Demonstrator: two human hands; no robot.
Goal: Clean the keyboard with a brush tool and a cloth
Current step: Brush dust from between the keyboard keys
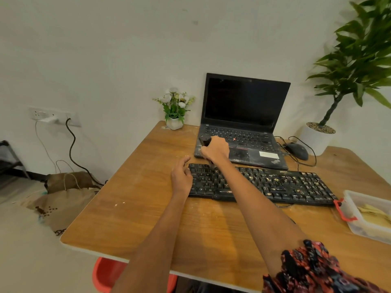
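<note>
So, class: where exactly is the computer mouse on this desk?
In the head view, the black mouse sits on the table's far right, just right of the laptop, behind the keyboard's right end.

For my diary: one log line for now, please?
right hand: grips brush tool | left hand: open at keyboard | crumbs on keys

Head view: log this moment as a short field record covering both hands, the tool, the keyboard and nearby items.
right hand: grips black brush tool above keyboard's upper left edge
left hand: open, fingers relaxed, at keyboard's left end
keyboard: black, pale crumbs among the keys
laptop: open behind keyboard, screen dark
mouse: right of laptop
plastic box: at table's right edge
cloth: not identifiable
</note>
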